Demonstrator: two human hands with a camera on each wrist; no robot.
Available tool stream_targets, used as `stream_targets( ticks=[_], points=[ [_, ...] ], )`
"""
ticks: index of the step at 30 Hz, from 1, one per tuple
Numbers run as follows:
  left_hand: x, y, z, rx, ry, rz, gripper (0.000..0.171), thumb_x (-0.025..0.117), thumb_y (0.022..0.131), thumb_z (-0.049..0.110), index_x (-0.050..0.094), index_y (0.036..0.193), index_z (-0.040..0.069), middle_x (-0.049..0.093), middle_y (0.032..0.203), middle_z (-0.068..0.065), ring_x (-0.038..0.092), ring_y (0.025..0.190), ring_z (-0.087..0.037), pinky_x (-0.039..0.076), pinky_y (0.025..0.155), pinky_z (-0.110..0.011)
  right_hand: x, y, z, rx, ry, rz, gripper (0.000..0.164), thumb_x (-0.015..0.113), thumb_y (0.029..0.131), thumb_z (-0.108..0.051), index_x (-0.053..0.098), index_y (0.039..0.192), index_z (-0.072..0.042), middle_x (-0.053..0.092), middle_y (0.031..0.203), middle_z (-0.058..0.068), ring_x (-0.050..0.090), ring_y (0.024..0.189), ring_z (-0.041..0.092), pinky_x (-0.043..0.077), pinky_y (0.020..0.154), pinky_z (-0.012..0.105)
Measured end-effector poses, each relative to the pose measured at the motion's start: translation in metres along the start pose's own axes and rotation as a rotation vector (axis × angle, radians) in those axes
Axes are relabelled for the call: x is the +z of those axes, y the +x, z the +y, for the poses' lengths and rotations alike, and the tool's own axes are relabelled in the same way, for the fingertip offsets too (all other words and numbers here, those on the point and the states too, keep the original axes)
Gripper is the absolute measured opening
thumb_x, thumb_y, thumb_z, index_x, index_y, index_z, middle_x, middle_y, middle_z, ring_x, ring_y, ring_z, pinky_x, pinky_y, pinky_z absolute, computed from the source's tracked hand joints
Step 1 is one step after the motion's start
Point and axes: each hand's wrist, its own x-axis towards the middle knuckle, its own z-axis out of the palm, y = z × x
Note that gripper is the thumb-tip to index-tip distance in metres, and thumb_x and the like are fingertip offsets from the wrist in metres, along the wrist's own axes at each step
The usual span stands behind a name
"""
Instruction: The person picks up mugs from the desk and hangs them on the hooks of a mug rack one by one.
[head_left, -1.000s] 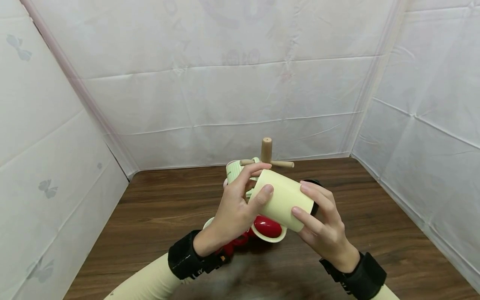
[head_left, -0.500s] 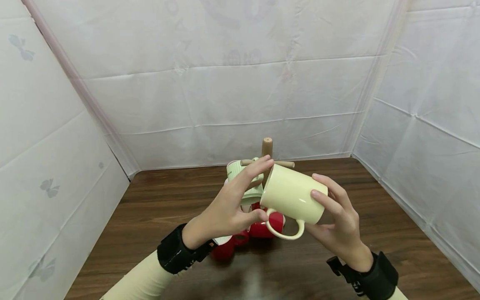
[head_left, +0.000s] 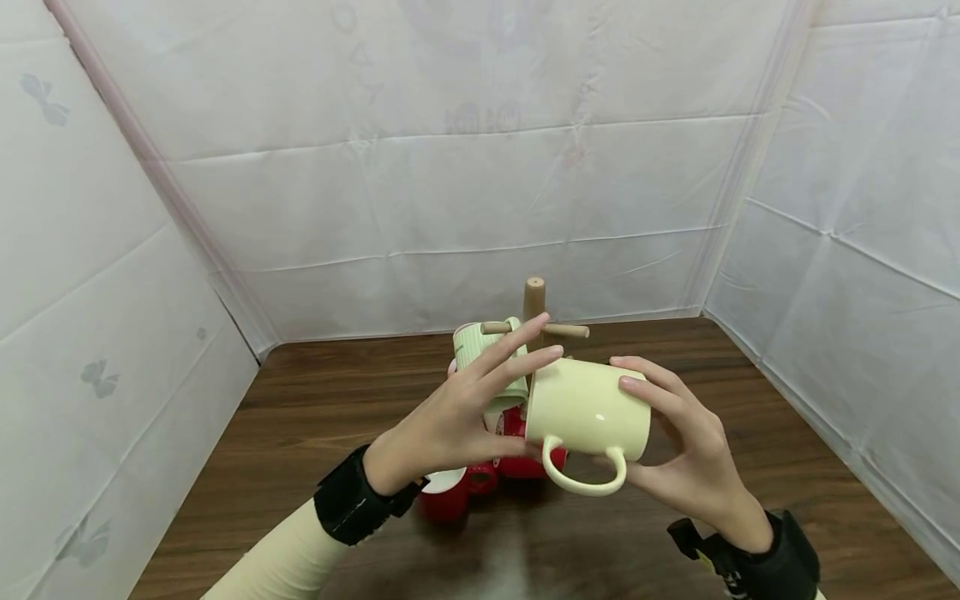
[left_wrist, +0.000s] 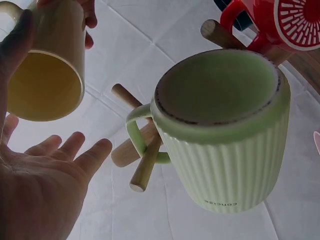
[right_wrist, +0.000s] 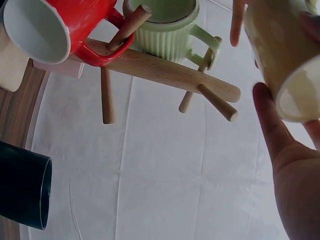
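Observation:
A pale yellow mug (head_left: 588, 404) lies on its side in the air in front of the wooden mug tree (head_left: 534, 302), its handle (head_left: 588, 487) hanging downward. My right hand (head_left: 693, 446) grips it round the base end, fingers over the top and thumb below. At the rim end, my left hand (head_left: 446, 421) has its fingers extended, fingertips right at the rim. The mug's mouth faces left, toward the left palm (left_wrist: 40, 195). A ribbed light green mug (left_wrist: 225, 165) hangs by its handle on a peg, left of the post. Below it a red mug (right_wrist: 85, 27) hangs on another peg.
Another red mug (head_left: 444, 504) with a white inside stands on the dark wooden table (head_left: 337, 400), front left of the tree. Toward the right wrist view's left edge are a dark green mug (right_wrist: 22, 185) and something pink (right_wrist: 62, 69). Bare pegs (right_wrist: 217, 102) stick out near the post's top.
The yellow mug has turned so its handle, hidden at first, now shows underneath. My right hand has moved right with it, and the left hand's thumb and fingers have spread from its side.

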Motion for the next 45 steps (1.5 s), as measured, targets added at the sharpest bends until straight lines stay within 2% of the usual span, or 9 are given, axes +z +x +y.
stream_targets(
  ticks=[7,11,15,21,26,30,34,41,45],
  points=[
    [0.008,0.000,0.000,0.076,-0.012,0.033,0.078,0.088,0.078,0.008,0.048,0.145,0.004,0.052,0.146,-0.013,0.049,0.138,-0.025,0.048,0.108,-0.035,-0.005,0.000,-0.001,0.068,0.121,-0.050,0.072,0.085,0.083,-0.006,0.045,0.136,0.020,0.048,0.139,0.039,0.054,0.132,0.029,0.051,0.101,0.025],
    [0.012,0.000,-0.002,0.075,-0.003,0.053,0.079,0.091,0.077,0.012,0.049,0.143,0.001,0.055,0.142,-0.011,0.050,0.136,-0.024,0.046,0.110,-0.036,-0.008,-0.003,0.001,0.115,0.165,-0.072,0.075,0.084,0.084,-0.005,0.040,0.140,0.019,0.046,0.142,0.038,0.053,0.134,0.028,0.051,0.100,0.025],
    [0.016,0.000,-0.002,0.057,-0.014,0.078,0.081,0.094,0.075,0.015,0.050,0.142,0.001,0.057,0.140,-0.010,0.052,0.133,-0.023,0.047,0.108,-0.035,-0.011,-0.006,0.004,0.124,0.214,-0.066,0.077,0.083,0.084,-0.002,0.038,0.142,0.019,0.041,0.145,0.039,0.050,0.136,0.029,0.051,0.101,0.026],
    [0.023,0.001,0.001,-0.010,-0.020,0.143,0.084,0.095,0.072,0.018,0.052,0.142,0.002,0.058,0.138,-0.009,0.054,0.131,-0.021,0.048,0.107,-0.034,-0.013,-0.007,0.007,0.144,0.244,-0.050,0.078,0.080,0.087,-0.002,0.033,0.145,0.021,0.035,0.148,0.041,0.049,0.137,0.030,0.050,0.098,0.025],
    [0.029,0.001,0.003,-0.071,-0.036,0.201,0.086,0.097,0.070,0.019,0.053,0.143,0.004,0.059,0.137,-0.009,0.056,0.127,-0.019,0.052,0.101,-0.031,-0.013,-0.008,0.008,0.169,0.229,-0.036,0.079,0.078,0.089,-0.002,0.029,0.146,0.023,0.037,0.149,0.040,0.051,0.137,0.030,0.051,0.101,0.026],
    [0.035,0.001,0.004,-0.107,-0.117,0.233,0.084,0.095,0.072,0.012,0.052,0.144,0.003,0.060,0.135,-0.010,0.061,0.118,-0.019,0.057,0.093,-0.032,-0.013,-0.015,0.015,0.210,0.185,-0.015,0.080,0.078,0.091,-0.006,0.029,0.147,0.023,0.042,0.149,0.036,0.054,0.135,0.027,0.053,0.096,0.024],
    [0.038,0.000,0.005,-0.164,-0.207,0.234,0.084,0.093,0.074,0.005,0.049,0.146,0.003,0.060,0.134,-0.010,0.065,0.110,-0.019,0.059,0.089,-0.033,-0.014,-0.023,0.023,0.245,0.126,0.013,0.079,0.078,0.092,-0.011,0.031,0.147,0.022,0.047,0.148,0.030,0.055,0.134,0.025,0.054,0.094,0.022],
    [0.041,-0.002,0.007,-0.262,-0.214,0.207,0.090,0.094,0.074,0.010,0.046,0.150,0.010,0.057,0.137,-0.007,0.066,0.111,-0.019,0.057,0.092,-0.031,-0.016,-0.027,0.031,0.272,0.065,0.034,0.074,0.077,0.094,-0.011,0.036,0.147,0.019,0.055,0.144,0.021,0.060,0.127,0.021,0.055,0.085,0.018],
    [0.044,-0.002,0.006,-0.291,-0.206,0.226,0.086,0.092,0.076,0.010,0.047,0.150,0.012,0.059,0.134,-0.006,0.069,0.106,-0.018,0.058,0.090,-0.031,-0.017,-0.027,0.034,0.314,0.013,0.036,0.070,0.076,0.095,-0.011,0.039,0.149,0.015,0.060,0.139,0.015,0.068,0.107,0.015,0.055,0.071,0.016]
  ],
)
